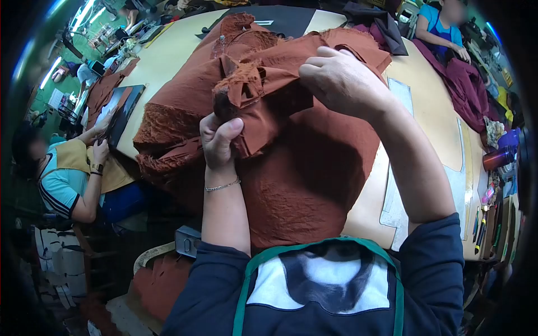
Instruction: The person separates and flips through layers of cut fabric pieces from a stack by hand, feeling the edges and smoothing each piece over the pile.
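Note:
A large piece of rust-brown fabric point(302, 168) with frayed edges hangs between my arms and spreads over the table. My left hand point(220, 140) grips a bunched, folded part of it from below, thumb pressed on the front. Higher up and to the right, my right hand point(336, 81) is closed at the fabric's upper fold, its fingers curled inward. The exact pinch point of the right fingertips is partly hidden. Loose threads and ragged edges show on the bundle just above my left hand.
Under the fabric lies a pale table point(400, 137) with flat grey pattern pieces point(396, 185). A co-worker sits at the left holding a dark board point(124, 120); another sits at the upper right near maroon cloth point(468, 89). A dark red cup point(497, 159) stands at the right edge.

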The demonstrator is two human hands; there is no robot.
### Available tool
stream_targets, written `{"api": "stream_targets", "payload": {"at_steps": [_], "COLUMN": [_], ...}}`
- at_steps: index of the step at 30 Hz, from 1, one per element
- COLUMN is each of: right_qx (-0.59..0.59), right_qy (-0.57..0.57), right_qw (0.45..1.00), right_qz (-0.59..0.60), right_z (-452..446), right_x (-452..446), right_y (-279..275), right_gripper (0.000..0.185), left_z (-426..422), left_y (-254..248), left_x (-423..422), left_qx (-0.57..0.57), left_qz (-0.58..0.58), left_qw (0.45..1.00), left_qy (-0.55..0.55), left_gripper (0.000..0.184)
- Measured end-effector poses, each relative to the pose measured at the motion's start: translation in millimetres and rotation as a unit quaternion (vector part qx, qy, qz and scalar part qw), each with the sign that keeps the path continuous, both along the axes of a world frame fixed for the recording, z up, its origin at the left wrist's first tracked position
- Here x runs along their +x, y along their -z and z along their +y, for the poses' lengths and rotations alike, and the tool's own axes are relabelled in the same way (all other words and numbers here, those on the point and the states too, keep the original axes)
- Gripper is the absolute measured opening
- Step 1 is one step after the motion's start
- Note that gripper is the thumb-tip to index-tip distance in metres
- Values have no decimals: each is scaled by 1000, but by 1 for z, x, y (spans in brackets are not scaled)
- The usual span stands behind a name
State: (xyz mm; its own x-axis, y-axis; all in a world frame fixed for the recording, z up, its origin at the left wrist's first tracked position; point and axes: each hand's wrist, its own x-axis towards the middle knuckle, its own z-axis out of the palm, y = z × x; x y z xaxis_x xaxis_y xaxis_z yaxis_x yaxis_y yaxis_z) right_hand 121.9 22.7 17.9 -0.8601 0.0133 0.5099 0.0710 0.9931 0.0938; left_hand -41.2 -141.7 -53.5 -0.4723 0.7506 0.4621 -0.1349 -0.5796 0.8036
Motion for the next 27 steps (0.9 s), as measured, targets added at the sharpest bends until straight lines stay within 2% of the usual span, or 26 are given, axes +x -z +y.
{"api": "stream_targets", "payload": {"at_steps": [3, 5, 7, 8, 10, 12, 13, 14, 15, 18, 22, 26, 27], "right_qx": [-45, -33, -83, -50, -108, -157, -173, -190, -209, -300, -431, -388, -360], "right_qy": [-37, 103, 166, 135, 219, 279, 248, 217, 187, 0, -116, -123, -128], "right_qw": [997, 994, 982, 986, 967, 941, 946, 950, 951, 952, 894, 912, 922], "right_qz": [51, 29, 24, 82, 79, 106, 115, 122, 129, 67, 29, 46, 52], "right_z": [18, 43, 48, 44, 37, 27, 16, 2, -14, -60, -59, -51, -48], "right_x": [-19, -20, -6, -4, -7, -7, -6, -7, -9, -30, -39, -31, -28], "right_y": [23, 46, 50, 51, 43, 22, 12, 5, 2, 23, 36, 40, 39], "right_gripper": [8, 12, 15, 25, 31, 44, 44, 45, 46, 45, 37, 27, 24], "left_z": [3, -6, -3, -3, -5, -6, -3, -4, -4, -5, -4, 2, 4], "left_y": [8, 42, 27, 21, 21, 19, 17, 17, 14, 14, 10, 13, 9], "left_x": [-10, -37, -42, -33, -21, -19, -17, -12, -8, -6, -3, -10, -6], "left_qx": [42, 117, 168, 175, 127, 88, 71, 103, 96, 85, 41, 37, 2], "left_qz": [-21, -144, -247, -299, -297, -158, -86, -52, -37, 38, 32, 143, 169], "left_qw": [999, 982, 954, 937, 946, 983, 992, 993, 994, 995, 999, 989, 985], "left_qy": [16, -20, 5, 41, 5, -43, -66, -40, -29, 27, -16, -9, -33], "left_gripper": [20, 41, 48, 45, 51, 49, 48, 38, 35, 25, 25, 26, 24]}}
